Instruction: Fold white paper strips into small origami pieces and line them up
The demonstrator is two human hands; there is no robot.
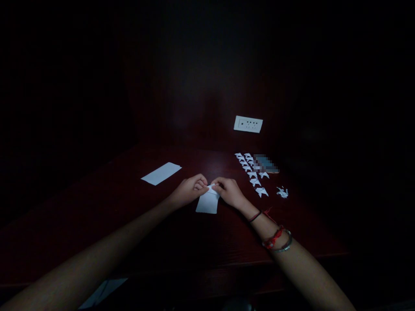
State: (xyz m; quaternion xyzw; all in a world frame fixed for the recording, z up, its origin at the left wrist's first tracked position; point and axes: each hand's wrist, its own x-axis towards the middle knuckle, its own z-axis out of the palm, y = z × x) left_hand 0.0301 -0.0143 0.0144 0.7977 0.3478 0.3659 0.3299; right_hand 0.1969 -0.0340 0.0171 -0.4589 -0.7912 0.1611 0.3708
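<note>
Between my two hands is a small white sheet of paper [207, 204], its far edge turned over in a fold. My left hand [193, 188] pinches the folded edge from the left, thumb on top and the other fingers curled. From the right, my right hand [228, 190] grips the same edge with thumb and forefinger. The near end of the sheet hangs free toward me, just above or on the dark red table [168, 242]; I cannot tell which.
A white paper strip [161, 173] lies left of my hands. On the right are several small folded paper pieces [253, 175] in rows, a blurred-out phone [267, 163] and a heap of paper scraps [282, 192]. A socket panel [248, 124] is on the back wall.
</note>
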